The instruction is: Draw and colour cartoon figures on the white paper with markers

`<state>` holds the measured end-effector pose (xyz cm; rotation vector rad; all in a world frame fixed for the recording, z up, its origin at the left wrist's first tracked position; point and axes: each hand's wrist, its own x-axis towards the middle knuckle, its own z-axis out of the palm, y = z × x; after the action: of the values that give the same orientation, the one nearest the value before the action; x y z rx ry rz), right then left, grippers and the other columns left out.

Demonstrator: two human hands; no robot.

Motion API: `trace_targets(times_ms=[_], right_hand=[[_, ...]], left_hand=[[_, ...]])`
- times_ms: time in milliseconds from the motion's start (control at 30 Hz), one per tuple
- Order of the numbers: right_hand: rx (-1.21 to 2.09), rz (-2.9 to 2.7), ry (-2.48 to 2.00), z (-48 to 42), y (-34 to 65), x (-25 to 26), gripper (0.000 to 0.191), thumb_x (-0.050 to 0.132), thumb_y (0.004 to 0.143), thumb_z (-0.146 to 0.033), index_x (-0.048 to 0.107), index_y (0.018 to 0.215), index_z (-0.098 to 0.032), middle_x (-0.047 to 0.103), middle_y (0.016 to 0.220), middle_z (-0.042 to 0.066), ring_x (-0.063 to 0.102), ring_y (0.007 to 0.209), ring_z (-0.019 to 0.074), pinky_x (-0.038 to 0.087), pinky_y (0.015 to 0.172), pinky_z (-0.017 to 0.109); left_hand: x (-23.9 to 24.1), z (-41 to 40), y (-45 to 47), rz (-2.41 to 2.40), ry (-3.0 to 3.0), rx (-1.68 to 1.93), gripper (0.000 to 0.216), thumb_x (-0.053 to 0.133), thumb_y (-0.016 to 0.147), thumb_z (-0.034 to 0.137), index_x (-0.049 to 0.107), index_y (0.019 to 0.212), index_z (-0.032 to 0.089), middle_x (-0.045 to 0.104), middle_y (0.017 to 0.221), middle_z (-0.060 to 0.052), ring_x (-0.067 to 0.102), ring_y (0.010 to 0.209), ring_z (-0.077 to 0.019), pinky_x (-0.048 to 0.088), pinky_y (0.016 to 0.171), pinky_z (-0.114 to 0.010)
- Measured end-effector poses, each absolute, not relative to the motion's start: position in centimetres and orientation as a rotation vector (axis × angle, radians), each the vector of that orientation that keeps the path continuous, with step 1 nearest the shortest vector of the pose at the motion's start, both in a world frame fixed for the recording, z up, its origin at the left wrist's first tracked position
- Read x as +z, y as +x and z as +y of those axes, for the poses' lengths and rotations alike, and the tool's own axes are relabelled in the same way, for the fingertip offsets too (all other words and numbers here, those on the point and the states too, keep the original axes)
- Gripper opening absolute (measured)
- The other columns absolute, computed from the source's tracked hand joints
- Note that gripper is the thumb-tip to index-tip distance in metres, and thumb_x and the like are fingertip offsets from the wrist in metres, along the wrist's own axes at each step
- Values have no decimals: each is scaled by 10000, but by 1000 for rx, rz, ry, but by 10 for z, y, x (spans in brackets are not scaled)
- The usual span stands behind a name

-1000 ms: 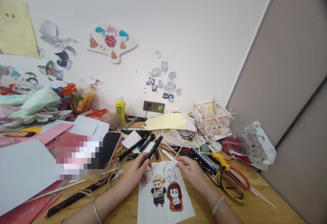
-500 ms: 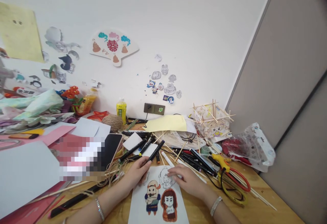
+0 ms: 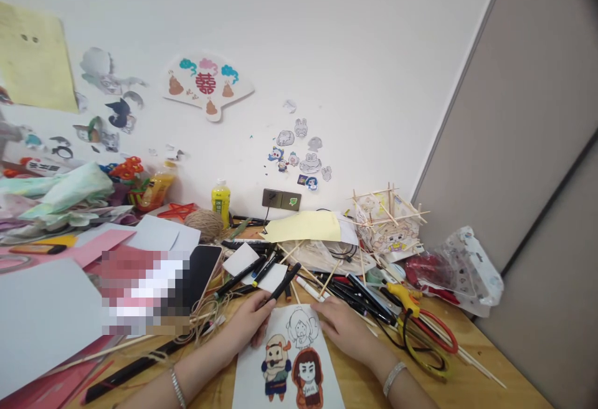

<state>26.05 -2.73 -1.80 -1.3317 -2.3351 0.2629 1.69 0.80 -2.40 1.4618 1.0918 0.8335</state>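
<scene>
Holding a black marker (image 3: pixel 283 282) clamped in left hand (image 3: pixel 251 322); right hand (image 3: pixel 344 329), fingers loose, now flat on cartoon sheet (image 3: pixel 292 365), steadied beside marker.

Both hands (image 3: pixel 252 325) on drawing sheet (image 3: pixel 289 365), marker (image 3: pixel 284 282) seemingly gripped.

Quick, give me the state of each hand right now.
Left hand: closed around a black marker, resting on the drawing sheet.
Right hand: open, holding nothing, fingers flat on the sheet's top edge.
</scene>
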Motion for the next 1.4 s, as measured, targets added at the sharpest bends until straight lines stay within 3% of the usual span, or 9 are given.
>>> trace_targets(times_ms=[200, 533, 800, 967, 1133, 1200, 1267, 1333, 1400], right_hand=[[226, -2445, -1161, -25, 262, -17, 278, 491, 905, -172, 673, 1101, -247, 694, 1063, 62, 569, 963, 223, 414, 875, 341], [148, -2512, -1150, -24, 264, -19, 305, 477, 908, -149, 707, 1085, -245, 658, 1203, 67, 558, 1010, 241, 429, 897, 380], [477, -2121, -1109, -26, 262, -25, 395, 567, 866, -295, 576, 1253, -217, 613, 1242, 115, 522, 1135, 265, 379, 995, 458], [867, -1761, -971, -26, 254, -31, 568, 621, 811, -487, 482, 1289, -214, 664, 1025, 97, 613, 898, 222, 478, 814, 390], [1012, -1603, -929, -29, 248, -21, 452, 603, 816, -528, 543, 1118, -198, 642, 742, 23, 600, 699, 177, 461, 662, 316], [984, -1580, -964, -29, 250, -18, 384, 596, 815, -535, 574, 978, -188, 634, 703, 18, 592, 677, 175, 449, 651, 309], [944, -1578, -996, -29, 252, -16, 367, 597, 807, -543, 574, 884, -185, 630, 683, 17, 586, 669, 176, 444, 647, 306], [923, -1582, -1019, -29, 254, -17, 372, 588, 803, -555, 567, 851, -187, 622, 658, 10, 578, 641, 174, 443, 634, 304], [923, -1585, -1032, -28, 255, -18, 375, 585, 801, -556, 569, 860, -187, 613, 641, 3, 573, 622, 172, 444, 621, 302]], left_hand=[[-21, 9, 13, 1145, 1539, 931, 468, 488, 732, 672, 489, 816, 212, 338, 450, 116, 307, 363, -89, 216, 371, -216], [-16, 11, 9, 1125, 1784, 992, 385, 473, 778, 545, 605, 859, 193, 656, 844, -27, 583, 837, -227, 468, 732, -304], [-13, 12, 5, 1010, 2027, 931, 339, 529, 790, 446, 693, 957, 200, 699, 1020, -60, 600, 964, -258, 449, 885, -356], [-10, 7, 5, 882, 2147, 863, 319, 540, 813, 354, 691, 1067, 233, 705, 1042, -44, 609, 968, -223, 452, 877, -319], [-12, 7, 5, 878, 1965, 879, 433, 642, 700, 262, 667, 1132, 244, 676, 1110, -48, 579, 1037, -236, 402, 964, -360], [-13, 7, 5, 891, 1813, 889, 448, 689, 644, 268, 682, 1089, 212, 679, 1059, -59, 601, 946, -230, 443, 901, -361], [-13, 7, 5, 884, 1704, 855, 422, 702, 645, 342, 681, 1029, 166, 687, 917, -64, 613, 724, -195, 504, 696, -333], [-13, 7, 5, 863, 1623, 817, 442, 685, 671, 445, 657, 984, 135, 650, 698, -28, 540, 516, -148, 457, 501, -284], [-13, 7, 4, 841, 1553, 818, 496, 690, 663, 509, 631, 974, 127, 572, 561, 22, 478, 449, -122, 400, 447, -253]])
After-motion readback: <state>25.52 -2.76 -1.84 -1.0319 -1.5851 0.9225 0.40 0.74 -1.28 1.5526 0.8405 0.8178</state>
